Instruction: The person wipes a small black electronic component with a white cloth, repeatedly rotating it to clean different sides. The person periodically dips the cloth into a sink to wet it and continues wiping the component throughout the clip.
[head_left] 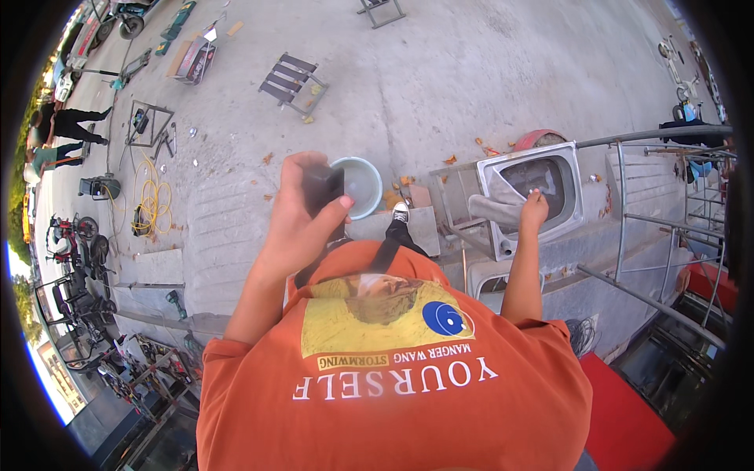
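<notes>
Raised in front of my chest, my left hand [297, 212] is closed around a dark, smooth-looking object [320, 191]; its kind cannot be made out. Just beyond it on the ground stands a pale blue plastic basin [379, 188], partly hidden by that object. On the right, my right hand [535, 209] pinches one edge of a grey cloth [495, 210]. The cloth drapes over the near left rim of a metal sink [580, 177], with part of it inside the bowl. The sink rests on a metal frame [448, 200], and its bowl looks dark and wet.
A red tub [542, 137] stands behind the sink. Metal scaffold-like rails [620, 212] run along the right. A slatted folding stool [289, 81] stands ahead. Far left are a coiled yellow hose [153, 196], several parked bikes and two people. Concrete steps [408, 228] lie by my foot.
</notes>
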`<state>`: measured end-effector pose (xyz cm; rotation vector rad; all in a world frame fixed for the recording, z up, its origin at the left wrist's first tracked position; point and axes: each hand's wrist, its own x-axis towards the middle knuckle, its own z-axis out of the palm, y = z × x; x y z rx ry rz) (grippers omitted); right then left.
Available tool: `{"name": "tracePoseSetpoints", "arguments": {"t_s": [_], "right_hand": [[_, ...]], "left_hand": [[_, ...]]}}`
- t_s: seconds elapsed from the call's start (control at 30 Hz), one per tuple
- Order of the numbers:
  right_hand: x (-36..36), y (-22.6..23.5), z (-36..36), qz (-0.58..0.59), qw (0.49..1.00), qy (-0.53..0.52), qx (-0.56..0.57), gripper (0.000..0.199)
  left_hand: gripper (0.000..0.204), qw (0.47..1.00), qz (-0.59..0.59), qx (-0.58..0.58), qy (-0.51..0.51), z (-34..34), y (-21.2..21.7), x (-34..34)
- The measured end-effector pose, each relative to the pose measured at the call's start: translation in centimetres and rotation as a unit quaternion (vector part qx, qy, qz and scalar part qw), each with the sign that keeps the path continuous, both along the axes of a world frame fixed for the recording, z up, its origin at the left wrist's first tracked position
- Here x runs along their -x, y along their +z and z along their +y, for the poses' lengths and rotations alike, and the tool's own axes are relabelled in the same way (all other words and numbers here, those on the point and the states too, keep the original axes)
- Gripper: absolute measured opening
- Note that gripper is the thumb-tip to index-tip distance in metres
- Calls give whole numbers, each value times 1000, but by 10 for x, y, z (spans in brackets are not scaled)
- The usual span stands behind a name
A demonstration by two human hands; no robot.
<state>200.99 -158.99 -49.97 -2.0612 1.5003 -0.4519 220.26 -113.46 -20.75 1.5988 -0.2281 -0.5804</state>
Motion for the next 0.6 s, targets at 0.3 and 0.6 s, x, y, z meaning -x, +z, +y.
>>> {"name": "tracePoseSetpoints", "arguments": {"t_s": [0.3, 0.6], "right_hand": [[-53, 32, 23, -182, 966, 128, -130, 40], [-111, 157, 120, -241, 895, 290, -239, 18]], "left_hand": [[56, 985, 90, 146, 32, 19, -2, -2], [58, 994, 21, 109, -9, 35, 11, 5]]}}
